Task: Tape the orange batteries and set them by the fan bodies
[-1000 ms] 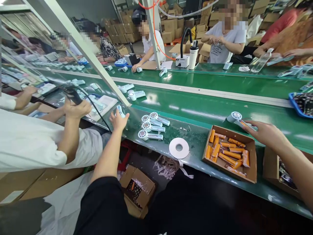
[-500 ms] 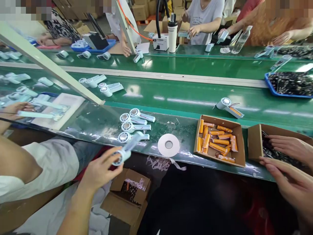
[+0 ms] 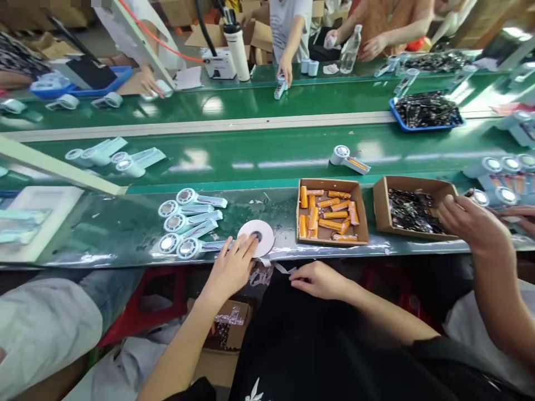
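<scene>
My left hand (image 3: 234,271) lies with fingers spread on a roll of white tape (image 3: 267,238) at the bench edge, fingertips over its core. From the roll a loose strip of tape (image 3: 281,268) runs to my right hand (image 3: 320,280), which pinches its end between thumb and forefinger. Left of the roll, several pale blue handheld fan housings (image 3: 175,223) lie in a cluster with their handles pointing right. The nearest housing (image 3: 189,248) is right beside my left fingers.
A cardboard box of orange-wrapped batteries (image 3: 363,223) stands to the right. Beside it, a co-worker's hand (image 3: 472,220) hovers over a box of dark small parts (image 3: 382,214). Behind runs a green conveyor (image 3: 234,145) carrying fan housings. A white slanted post (image 3: 62,164) stands at left.
The fan housing my left hand held now lies with the cluster, and that hand has moved onto the tape roll. My right hand has come from the parts box to the tape's end. The view has turned right.
</scene>
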Motion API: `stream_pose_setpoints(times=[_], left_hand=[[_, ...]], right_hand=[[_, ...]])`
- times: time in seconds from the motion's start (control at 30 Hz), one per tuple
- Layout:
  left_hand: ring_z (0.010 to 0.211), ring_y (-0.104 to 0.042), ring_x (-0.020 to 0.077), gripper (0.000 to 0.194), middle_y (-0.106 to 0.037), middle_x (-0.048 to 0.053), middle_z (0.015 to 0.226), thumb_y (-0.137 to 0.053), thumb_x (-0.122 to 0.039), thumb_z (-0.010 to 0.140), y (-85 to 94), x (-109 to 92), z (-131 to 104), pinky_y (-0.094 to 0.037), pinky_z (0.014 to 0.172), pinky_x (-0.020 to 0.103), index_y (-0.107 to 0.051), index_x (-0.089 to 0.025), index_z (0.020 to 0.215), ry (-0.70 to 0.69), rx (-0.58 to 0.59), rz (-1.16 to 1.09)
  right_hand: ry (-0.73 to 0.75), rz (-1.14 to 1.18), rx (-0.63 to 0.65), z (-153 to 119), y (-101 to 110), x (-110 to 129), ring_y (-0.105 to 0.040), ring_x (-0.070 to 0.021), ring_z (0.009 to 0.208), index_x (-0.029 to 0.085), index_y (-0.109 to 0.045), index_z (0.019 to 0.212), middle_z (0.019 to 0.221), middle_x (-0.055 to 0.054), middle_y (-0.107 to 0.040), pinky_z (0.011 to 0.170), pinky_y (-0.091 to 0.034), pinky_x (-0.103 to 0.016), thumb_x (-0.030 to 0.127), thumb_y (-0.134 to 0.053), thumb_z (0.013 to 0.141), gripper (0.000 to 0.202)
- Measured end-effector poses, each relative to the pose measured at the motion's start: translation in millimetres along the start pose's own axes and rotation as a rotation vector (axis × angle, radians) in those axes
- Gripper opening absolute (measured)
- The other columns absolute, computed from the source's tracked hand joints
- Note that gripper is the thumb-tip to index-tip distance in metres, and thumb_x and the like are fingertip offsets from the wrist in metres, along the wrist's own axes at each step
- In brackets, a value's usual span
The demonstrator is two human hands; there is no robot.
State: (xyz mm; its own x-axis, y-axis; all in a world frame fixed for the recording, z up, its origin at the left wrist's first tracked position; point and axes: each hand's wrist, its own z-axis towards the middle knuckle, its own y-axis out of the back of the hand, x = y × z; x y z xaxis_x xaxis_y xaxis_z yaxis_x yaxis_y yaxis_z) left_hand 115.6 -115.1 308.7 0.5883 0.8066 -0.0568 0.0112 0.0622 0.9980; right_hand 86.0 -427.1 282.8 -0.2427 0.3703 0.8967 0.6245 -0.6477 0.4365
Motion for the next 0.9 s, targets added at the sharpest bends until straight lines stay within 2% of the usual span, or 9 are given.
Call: stream_pose_setpoints(times=[0.17,0.27,0.37,0.43,0.5,0.6,0.7,0.8,0.9], left_hand=[[0.143,-0.049,0.0427,0.075,-0.069,0.013,0.132,-0.060,-0.009,0.087,11.8,-37,16,-0.033,0.122,0.073,-0.044,-0.032,0.157,-0.054,-0.167,-0.029],[0.145,-0.047,0.0430,0.082,-0.070,0.012,0.127,-0.068,-0.010,0.085,18.4,-47,19,-0.042,0.117,0.072,-0.039,-0.033,0.158,-0.129,-0.356,-0.094],[0.135,-0.058,0.0380,0.074,-0.069,0.010,0.118,-0.070,-0.008,0.085,22.8,-46,28,-0.041,0.120,0.071,-0.046,-0.033,0.150,-0.144,-0.507,-0.128],[0.130,-0.061,0.0372,0.062,-0.069,0.010,0.114,-0.071,-0.007,0.085,26.0,-42,36,-0.044,0.118,0.070,-0.054,-0.029,0.140,-0.126,-0.603,-0.110],[0.125,-0.064,0.0371,0.049,-0.068,0.012,0.112,-0.072,-0.006,0.085,28.7,-42,43,-0.046,0.116,0.069,-0.060,-0.022,0.129,-0.135,-0.645,-0.052],[0.111,-0.068,0.0322,0.038,-0.069,0.014,0.114,-0.068,-0.003,0.086,29.1,-50,53,-0.045,0.116,0.070,-0.061,-0.017,0.121,-0.211,-0.608,-0.003],[0.121,-0.062,0.0345,0.041,-0.070,0.014,0.119,-0.064,0.001,0.086,25.9,-64,60,-0.047,0.114,0.069,-0.063,-0.016,0.124,-0.233,-0.563,-0.023],[0.142,-0.043,0.0410,0.047,-0.070,0.012,0.124,-0.063,0.002,0.086,24.8,-72,62,-0.057,0.105,0.056,-0.067,-0.019,0.128,-0.202,-0.525,-0.006],[0.140,-0.040,0.0392,0.047,-0.073,0.008,0.125,-0.064,0.002,0.087,28.8,-73,59,-0.058,0.102,0.047,-0.071,-0.021,0.128,-0.191,-0.491,0.070]], right_hand=[[-0.155,0.395,-0.220,-5,-5,5,-0.075,-0.0196,0.072,0.026,-0.064,0.141,0.103,-0.006,-0.081,0.066,-0.058,-0.031,0.060,-0.069,0.092,0.059],[-0.097,0.463,-0.033,-12,-2,21,-0.068,-0.0140,0.058,0.022,-0.068,0.134,0.086,-0.002,-0.079,0.059,-0.052,-0.024,0.056,-0.071,0.092,0.054],[0.022,0.215,0.191,-18,7,32,-0.066,-0.0122,0.055,0.018,-0.080,0.097,0.068,-0.001,-0.074,0.058,-0.046,-0.021,0.041,-0.061,0.102,0.030],[0.068,-0.010,0.263,-22,27,36,-0.068,-0.0138,0.061,0.020,-0.081,0.097,0.072,-0.001,-0.077,0.060,-0.045,-0.022,0.041,-0.067,0.098,0.025],[0.010,-0.201,0.163,-21,58,37,-0.073,-0.0159,0.073,0.022,-0.080,0.109,0.086,-0.003,-0.081,0.067,-0.048,-0.023,0.048,-0.066,0.099,0.032],[-0.282,-0.578,-0.213,-10,107,35,-0.075,-0.0234,0.098,0.018,-0.075,0.120,0.108,-0.013,-0.080,0.083,-0.053,-0.029,0.049,-0.051,0.106,0.042],[-0.508,-0.894,-0.221,6,135,28,-0.073,-0.0333,0.109,0.013,-0.074,0.119,0.113,-0.021,-0.077,0.087,-0.056,-0.037,0.043,-0.061,0.100,0.037],[-0.436,-0.889,-0.179,5,146,24,-0.072,-0.0319,0.112,0.018,-0.075,0.122,0.114,-0.016,-0.078,0.093,-0.056,-0.039,0.034,-0.069,0.095,0.032],[-0.295,-0.648,-0.494,-15,147,28,-0.071,-0.0278,0.113,0.023,-0.075,0.129,0.118,-0.011,-0.079,0.098,-0.055,-0.037,0.036,-0.069,0.096,0.036]])
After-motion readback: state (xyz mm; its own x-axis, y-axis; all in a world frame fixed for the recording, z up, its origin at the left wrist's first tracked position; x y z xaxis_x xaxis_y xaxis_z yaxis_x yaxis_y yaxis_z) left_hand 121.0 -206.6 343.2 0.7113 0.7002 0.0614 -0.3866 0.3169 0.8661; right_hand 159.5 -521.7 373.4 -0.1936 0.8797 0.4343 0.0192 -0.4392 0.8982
